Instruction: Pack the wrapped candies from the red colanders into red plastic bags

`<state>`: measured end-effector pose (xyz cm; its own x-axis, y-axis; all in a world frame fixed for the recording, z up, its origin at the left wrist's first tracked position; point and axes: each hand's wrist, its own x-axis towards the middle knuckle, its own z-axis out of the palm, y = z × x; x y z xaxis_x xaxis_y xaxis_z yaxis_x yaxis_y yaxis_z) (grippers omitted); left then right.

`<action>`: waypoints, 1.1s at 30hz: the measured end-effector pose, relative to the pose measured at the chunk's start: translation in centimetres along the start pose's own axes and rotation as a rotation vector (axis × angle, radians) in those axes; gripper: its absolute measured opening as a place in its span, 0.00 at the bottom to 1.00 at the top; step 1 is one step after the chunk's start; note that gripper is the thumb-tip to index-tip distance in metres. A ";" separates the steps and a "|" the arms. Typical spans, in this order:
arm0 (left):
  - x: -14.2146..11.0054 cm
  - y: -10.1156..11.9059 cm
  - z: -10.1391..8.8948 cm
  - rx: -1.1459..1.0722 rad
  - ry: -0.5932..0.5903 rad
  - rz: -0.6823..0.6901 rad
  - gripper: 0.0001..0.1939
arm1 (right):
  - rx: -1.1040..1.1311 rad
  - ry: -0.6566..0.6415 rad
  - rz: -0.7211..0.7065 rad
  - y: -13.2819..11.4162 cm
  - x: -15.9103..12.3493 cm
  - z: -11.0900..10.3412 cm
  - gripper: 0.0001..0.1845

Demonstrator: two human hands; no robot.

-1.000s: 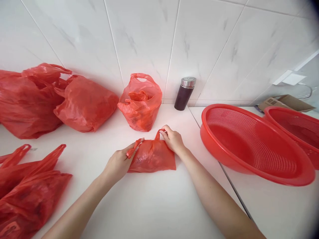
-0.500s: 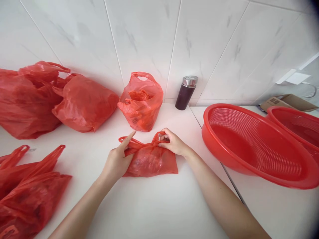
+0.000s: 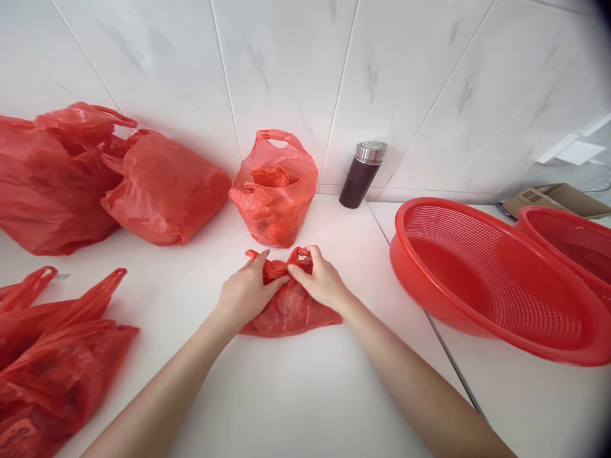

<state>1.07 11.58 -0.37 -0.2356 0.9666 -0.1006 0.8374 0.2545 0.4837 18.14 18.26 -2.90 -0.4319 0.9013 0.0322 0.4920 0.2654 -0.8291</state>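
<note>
A small folded red plastic bag (image 3: 291,312) lies on the white counter (image 3: 286,394) in front of me. My left hand (image 3: 248,294) pinches its left handle, fingers closed on the plastic. My right hand (image 3: 321,280) grips the right handle loop. Both hands meet over the bag's top edge, where the handles are bunched together. Just behind them stands an open red bag (image 3: 274,191) with crumpled red bags inside.
Two stuffed red bags (image 3: 157,191) lie at the back left and flat red bags (image 3: 52,356) at the front left. A dark flask (image 3: 361,175) with a steel cap stands by the tiled wall. Two red perforated baskets (image 3: 491,280) fill the right side.
My hands have drawn the two handles from the bag's outer corners in to its middle, so they now touch. The bag's top has bunched up.
</note>
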 end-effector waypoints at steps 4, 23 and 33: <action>1.3 -0.5 1.5 0.106 0.086 0.086 0.29 | -0.445 0.053 -0.078 0.2 0.1 1.1 0.14; -4.8 -5.0 -1.9 -0.131 0.109 0.020 0.22 | -0.033 0.247 -0.059 2.1 1.3 -0.9 0.21; -12.9 -3.7 -4.3 -0.163 0.245 -0.078 0.20 | 0.292 0.209 -0.048 -2.7 -0.6 -2.4 0.20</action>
<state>-1.11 -1.94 2.82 -0.4248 0.9033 0.0602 0.7265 0.3006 0.6179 18.86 17.77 0.64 -0.2706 0.9487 0.1635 0.2250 0.2275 -0.9474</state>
